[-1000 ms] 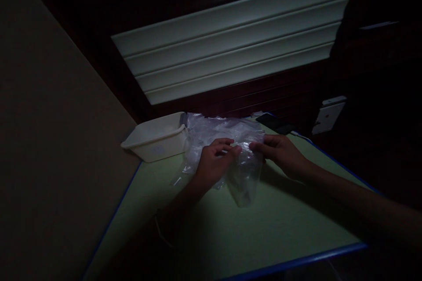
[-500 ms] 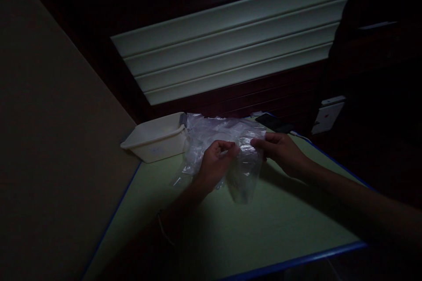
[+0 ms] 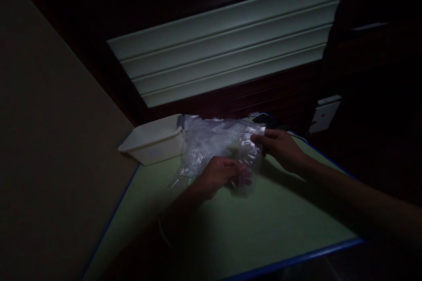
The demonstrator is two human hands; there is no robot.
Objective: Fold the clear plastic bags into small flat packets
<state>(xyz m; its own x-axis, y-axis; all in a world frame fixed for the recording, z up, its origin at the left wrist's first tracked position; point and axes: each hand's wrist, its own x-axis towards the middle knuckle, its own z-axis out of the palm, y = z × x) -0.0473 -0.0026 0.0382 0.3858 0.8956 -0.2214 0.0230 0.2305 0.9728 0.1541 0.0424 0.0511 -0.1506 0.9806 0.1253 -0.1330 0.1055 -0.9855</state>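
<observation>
A clear plastic bag (image 3: 249,147) hangs from my right hand (image 3: 280,145), whose thumb and fingers pinch its upper right edge. Lower on the same bag is my left hand (image 3: 226,173); its fingertips show through the film, with the thumb on the near side. The left fingers are closed on the bag's lower part. Behind both hands, a pile of clear plastic bags (image 3: 204,140) lies crumpled and shiny on the pale green table (image 3: 263,224). Dim light hides the finer details.
A white plastic bin (image 3: 161,149) stands at the back left, against the wall. A dark flat object (image 3: 268,120) lies at the back right near a white cable. Blue edging (image 3: 296,259) borders the table. Behind it rises a dark panel with pale slats (image 3: 231,39).
My left hand has moved down from the bag's upper edge to its lower part. The bag's lower end has folded up. My right hand keeps its pinch.
</observation>
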